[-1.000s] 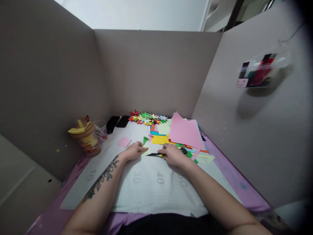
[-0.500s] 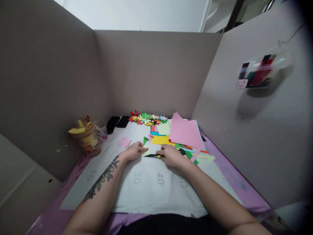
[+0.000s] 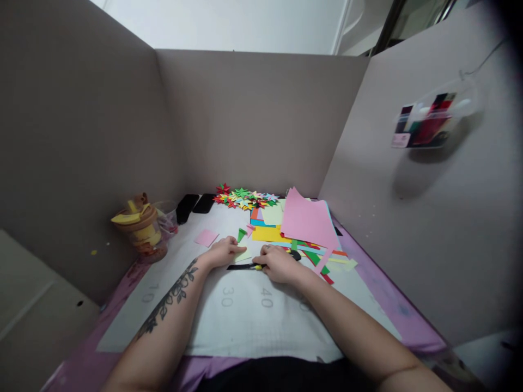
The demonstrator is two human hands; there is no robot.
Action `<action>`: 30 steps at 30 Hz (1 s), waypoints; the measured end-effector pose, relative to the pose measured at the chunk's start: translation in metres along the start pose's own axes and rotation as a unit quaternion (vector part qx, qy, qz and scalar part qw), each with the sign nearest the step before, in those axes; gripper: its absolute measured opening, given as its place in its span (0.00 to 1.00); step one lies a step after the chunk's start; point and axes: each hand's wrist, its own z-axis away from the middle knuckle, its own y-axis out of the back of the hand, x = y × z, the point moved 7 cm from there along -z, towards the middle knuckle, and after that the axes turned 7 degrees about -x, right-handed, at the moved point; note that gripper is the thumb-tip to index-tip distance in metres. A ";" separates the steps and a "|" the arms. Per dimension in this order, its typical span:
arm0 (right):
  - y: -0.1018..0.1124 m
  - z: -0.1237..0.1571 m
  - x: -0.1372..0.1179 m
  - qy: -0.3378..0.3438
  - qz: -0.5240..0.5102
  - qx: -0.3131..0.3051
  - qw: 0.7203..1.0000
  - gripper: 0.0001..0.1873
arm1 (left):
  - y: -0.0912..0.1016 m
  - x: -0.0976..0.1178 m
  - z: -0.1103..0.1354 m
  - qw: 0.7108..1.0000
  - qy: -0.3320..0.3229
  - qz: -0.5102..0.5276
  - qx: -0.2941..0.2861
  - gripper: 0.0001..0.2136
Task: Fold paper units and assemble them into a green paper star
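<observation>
My left hand [image 3: 223, 253] lies on a pale yellow-green piece of paper [image 3: 244, 255], its fingers pressed flat and together on it. My right hand [image 3: 278, 263] is closed round a black and yellow cutter [image 3: 245, 267], whose blade end lies on the white cutting mat [image 3: 253, 316] just below the paper. A small green folded piece [image 3: 241, 234] and a small pink one [image 3: 249, 229] lie just beyond my left fingers. A pink paper square [image 3: 206, 237] rests to the left.
A stack of coloured paper sheets [image 3: 304, 223] with a pink one on top lies right of my hands. Several folded paper stars [image 3: 245, 198] sit at the back. Two black objects [image 3: 195, 204] and a yellow-lidded jar [image 3: 141, 227] stand at left. Grey partition walls enclose the desk.
My right hand has slid the cutter to the left and slightly nearer along the lower edge of the paper. My left hand has stayed in place on the paper.
</observation>
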 end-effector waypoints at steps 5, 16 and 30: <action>0.009 0.008 0.009 0.059 -0.104 0.016 0.993 0.23 | -0.001 -0.003 0.000 0.999 -0.026 0.010 0.018 0.19; 0.010 0.051 0.176 -0.371 -0.033 0.144 0.917 0.21 | 0.005 -0.007 0.008 0.988 0.100 0.014 0.114 0.28; 0.014 0.021 0.110 -0.209 -0.041 0.274 0.938 0.19 | 0.049 -0.059 0.039 0.917 0.204 0.163 0.302 0.12</action>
